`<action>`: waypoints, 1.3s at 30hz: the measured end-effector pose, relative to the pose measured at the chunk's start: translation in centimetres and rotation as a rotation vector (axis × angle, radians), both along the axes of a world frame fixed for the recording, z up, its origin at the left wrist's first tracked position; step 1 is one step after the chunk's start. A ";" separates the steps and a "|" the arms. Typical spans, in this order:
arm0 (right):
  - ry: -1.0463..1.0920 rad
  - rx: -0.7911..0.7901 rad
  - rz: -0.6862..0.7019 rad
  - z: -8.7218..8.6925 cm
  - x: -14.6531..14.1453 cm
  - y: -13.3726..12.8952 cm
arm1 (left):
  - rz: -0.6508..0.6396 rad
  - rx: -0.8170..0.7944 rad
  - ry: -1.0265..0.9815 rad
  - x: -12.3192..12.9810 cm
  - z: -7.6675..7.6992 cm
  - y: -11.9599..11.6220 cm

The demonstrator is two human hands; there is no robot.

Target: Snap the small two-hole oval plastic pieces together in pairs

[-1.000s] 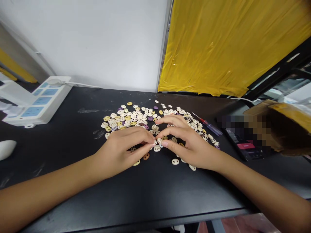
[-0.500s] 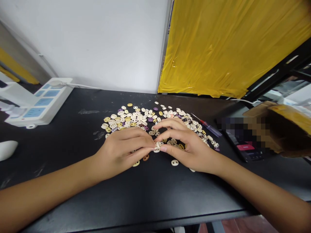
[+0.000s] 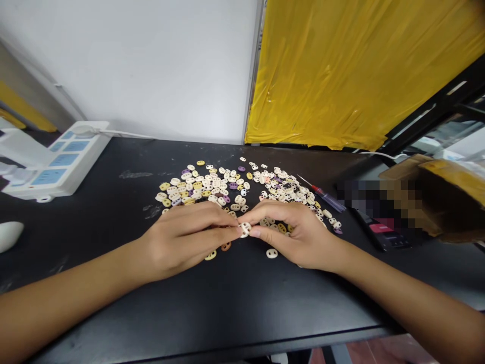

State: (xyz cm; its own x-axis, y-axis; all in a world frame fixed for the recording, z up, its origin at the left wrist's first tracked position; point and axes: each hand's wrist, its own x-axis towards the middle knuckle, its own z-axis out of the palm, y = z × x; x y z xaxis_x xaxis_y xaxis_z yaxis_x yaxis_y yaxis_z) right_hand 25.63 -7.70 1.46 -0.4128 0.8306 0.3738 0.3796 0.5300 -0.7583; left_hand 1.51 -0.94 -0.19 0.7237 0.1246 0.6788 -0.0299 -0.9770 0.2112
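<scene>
Between the fingertips of both hands is a small white piece with several holes point(image 3: 245, 229). My left hand point(image 3: 189, 235) pinches its left side, fingers pressed together. The thumb and fingers of my right hand point(image 3: 291, 230) close on its right side. Behind my left hand spreads a pile of small two-holed pieces point(image 3: 197, 185), white, yellow and purple; a second pile of mostly white ones point(image 3: 290, 190) lies behind my right hand. A lone white piece point(image 3: 272, 253) lies in front of my right hand, and a yellow one point(image 3: 210, 255) sits by my left hand.
A screwdriver point(image 3: 328, 198) and a dark phone point(image 3: 373, 230) lie at the right, near a cardboard box point(image 3: 447, 202). At the left are a white power strip point(image 3: 68, 162) and a white rounded object point(image 3: 9, 236). A white wall point(image 3: 144, 65) and yellow sheeting point(image 3: 341, 76) stand behind.
The fingers of my right hand have lowered and drawn in around the white piece. That piece now shows its holes more plainly. The view has shifted slightly.
</scene>
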 end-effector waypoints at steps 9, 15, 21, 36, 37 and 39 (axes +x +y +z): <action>0.040 -0.048 0.022 0.2 -0.2 -0.1 | -0.020 0.097 0.020 -0.4 0.5 -0.3; 0.028 -0.049 0.030 0.0 -0.3 -0.3 | -0.020 0.082 -0.012 0.3 0.9 -0.6; 0.064 -0.096 0.041 0.0 -0.2 -0.1 | -0.025 0.092 -0.021 0.7 0.6 -0.5; 0.057 -0.144 0.004 -0.4 -0.2 0.1 | 0.070 0.092 0.088 1.2 0.3 -0.1; 0.053 -0.142 0.009 -0.4 -0.2 0.1 | 0.067 0.086 0.092 1.2 0.3 0.0; 0.038 -0.125 0.017 -0.3 -0.2 0.0 | 0.063 0.076 0.090 1.2 0.3 0.0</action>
State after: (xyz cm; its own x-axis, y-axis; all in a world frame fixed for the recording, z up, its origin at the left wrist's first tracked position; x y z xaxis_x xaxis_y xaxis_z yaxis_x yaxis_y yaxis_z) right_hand 25.44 -7.67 1.11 -0.4149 0.8647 0.2832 0.3413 0.4364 -0.8325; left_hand 2.72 -0.90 0.14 0.7748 0.1222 0.6203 0.0475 -0.9896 0.1356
